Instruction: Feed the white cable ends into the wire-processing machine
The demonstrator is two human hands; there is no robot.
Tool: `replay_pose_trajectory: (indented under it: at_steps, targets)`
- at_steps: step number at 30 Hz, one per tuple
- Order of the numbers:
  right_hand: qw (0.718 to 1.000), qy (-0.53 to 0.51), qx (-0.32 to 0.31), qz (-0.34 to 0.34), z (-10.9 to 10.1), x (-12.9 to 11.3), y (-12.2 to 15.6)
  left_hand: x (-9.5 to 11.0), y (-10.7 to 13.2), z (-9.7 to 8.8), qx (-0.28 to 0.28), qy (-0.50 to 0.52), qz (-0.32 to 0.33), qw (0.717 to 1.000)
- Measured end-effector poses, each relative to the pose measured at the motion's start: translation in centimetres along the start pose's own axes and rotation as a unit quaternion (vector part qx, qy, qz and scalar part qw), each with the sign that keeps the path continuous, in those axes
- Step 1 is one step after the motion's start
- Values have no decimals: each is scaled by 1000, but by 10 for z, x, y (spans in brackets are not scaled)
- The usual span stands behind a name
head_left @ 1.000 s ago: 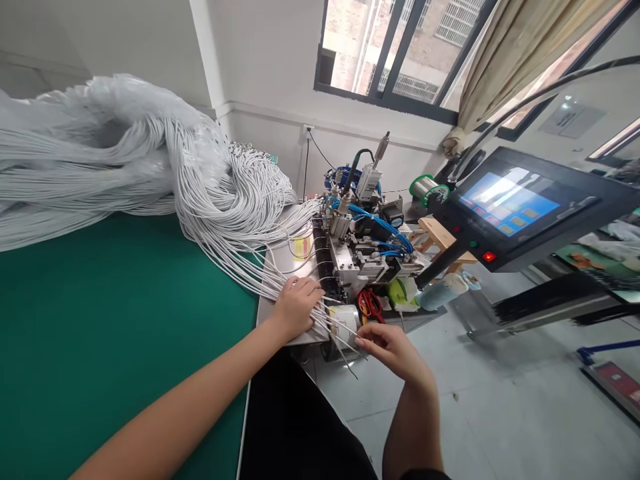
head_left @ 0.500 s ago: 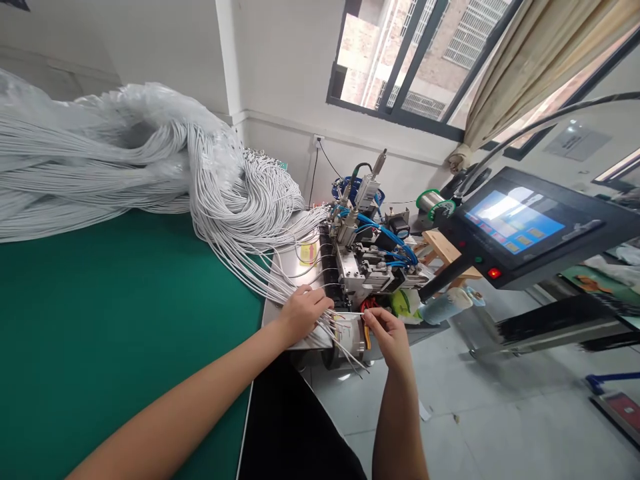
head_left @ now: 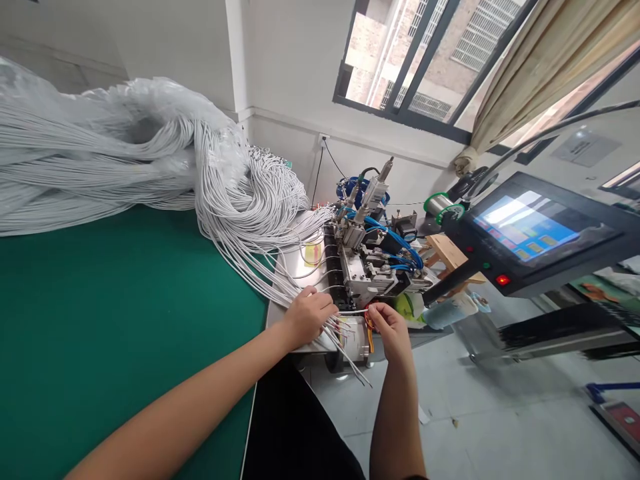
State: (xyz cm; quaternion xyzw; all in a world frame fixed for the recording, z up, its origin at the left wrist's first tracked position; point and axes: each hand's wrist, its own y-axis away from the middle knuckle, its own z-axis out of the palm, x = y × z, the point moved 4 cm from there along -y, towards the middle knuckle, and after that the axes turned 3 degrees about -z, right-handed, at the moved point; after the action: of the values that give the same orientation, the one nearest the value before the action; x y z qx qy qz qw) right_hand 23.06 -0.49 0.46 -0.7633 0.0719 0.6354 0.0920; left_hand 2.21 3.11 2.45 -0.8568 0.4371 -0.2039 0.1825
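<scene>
My left hand [head_left: 306,317] is closed over a fan of thin white cables [head_left: 345,347] at the near edge of a metal plate [head_left: 295,267]. My right hand [head_left: 387,327] pinches the end of one white cable [head_left: 353,311] and holds it level against the near end of a small machine [head_left: 367,257] with blue hoses. The cable ends stick out past my left hand toward the floor. A huge heap of the same white cables [head_left: 125,160] lies across the green table [head_left: 115,320].
A touchscreen panel [head_left: 533,230] on an arm stands to the right of the machine, with a red lit button. A wire spool [head_left: 437,203] and a wooden block sit behind it. Grey floor lies below on the right, a window and curtain behind.
My right hand rose from below the cable ends up to the machine's near end, bringing one cable with it. My left hand stayed on the bundle. The camera shifted slightly.
</scene>
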Motion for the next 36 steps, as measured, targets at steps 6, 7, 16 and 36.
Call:
replay_pose_trajectory:
  at_steps: [6,7,16,36]
  targets:
    - [997,-73,22,-2,14,2,-7,-1,1,4,-28,-7,-1,1000]
    - [996,-86,22,-3,16,3,-8,-1,1,4,-30,-6,0,1000]
    - [1000,19,16,-16,13,-1,-13,0,0,-2,-38,-22,-16,999]
    - [998,9,-55,30,19,32,-29,-3,-3,2,-63,-22,-74,995]
